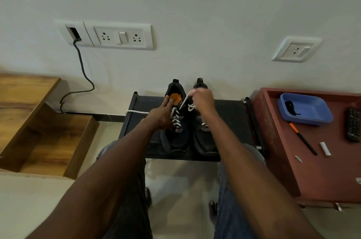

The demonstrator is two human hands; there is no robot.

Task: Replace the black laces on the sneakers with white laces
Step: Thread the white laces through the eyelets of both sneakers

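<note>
You are sitting in front of a low black shoe rack point(230, 113) with two black sneakers standing side by side on its top, heels toward the wall. Your left hand point(162, 114) is resting on the left sneaker point(173, 141), fingers stretched out straight toward the collar and the orange insole point(175, 97), pressing on the shoe and gripping nothing. The white lace point(176, 117) is already crisscrossing up that sneaker's eyelets, just to the right of your left hand.

Your right hand point(202, 100) is hovering above the right sneaker point(205, 141), fingers curled and pinching a free end of the white lace. That end is running taut and slanted from your fingertips down to the upper eyelets of the left sneaker. A second white lace point(191, 107) is showing loosely over the right sneaker's tongue, directly under your right hand. Another white lace end point(137, 112) is trailing off to the left along the rack's edge.

To the right, a red-brown table point(322, 170) is holding a blue tray point(308, 109) with a black lace point(290, 107) lying inside, well apart from both hands. An orange-and-black pen point(302, 138) is lying beside the tray.
</note>
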